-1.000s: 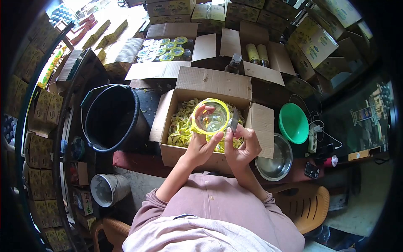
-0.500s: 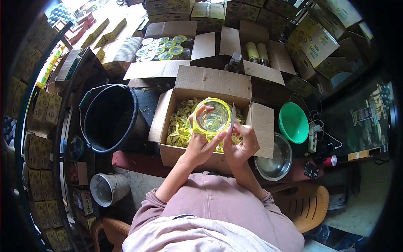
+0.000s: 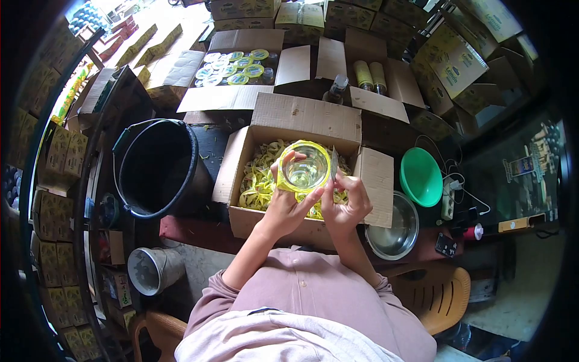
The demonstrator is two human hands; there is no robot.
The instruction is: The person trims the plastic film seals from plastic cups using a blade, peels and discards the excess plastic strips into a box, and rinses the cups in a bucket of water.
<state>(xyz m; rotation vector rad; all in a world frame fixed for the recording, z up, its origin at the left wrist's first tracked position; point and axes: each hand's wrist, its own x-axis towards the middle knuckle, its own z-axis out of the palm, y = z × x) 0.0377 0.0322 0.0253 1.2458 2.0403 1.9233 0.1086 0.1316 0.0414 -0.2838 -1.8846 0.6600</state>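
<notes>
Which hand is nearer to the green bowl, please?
Right. The right hand, holding a thin blade, is left of the green bowl, across the carton's right flap; the left hand, holding the glass jar, is farther left.

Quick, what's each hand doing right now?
Left hand: closed around the glass cup.
Right hand: pinching a thin blade at the cup's rim.

Left fingers (image 3: 275, 171) partly obscured by jar (image 3: 306, 175), carton (image 3: 277, 227) floor hidden under yellow strips (image 3: 257, 188)
</notes>
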